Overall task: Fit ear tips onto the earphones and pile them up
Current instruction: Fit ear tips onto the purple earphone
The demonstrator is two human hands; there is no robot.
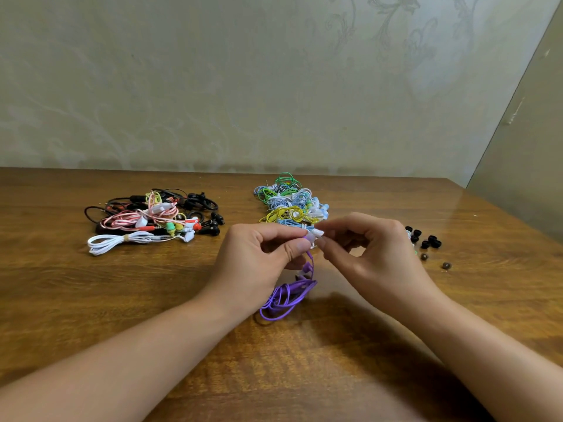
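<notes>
Left hand [262, 257] pinches the purple earphone [309, 239], right hand [365, 248] pinches a white ear tip [318, 233] against it; purple cable [286, 296] dangles onto the table [304, 376].

Just one cam here, head-mounted, wide-angle, looking fwd and down. The bench [91, 300] fills the lower half of the frame, wall across the top half, corner at upper right. Pretty close in: both forearms enter from the bottom corners and the left hand [259, 260] and right hand [368, 254] meet near frame center. No 2nd view to overlap with.
</notes>
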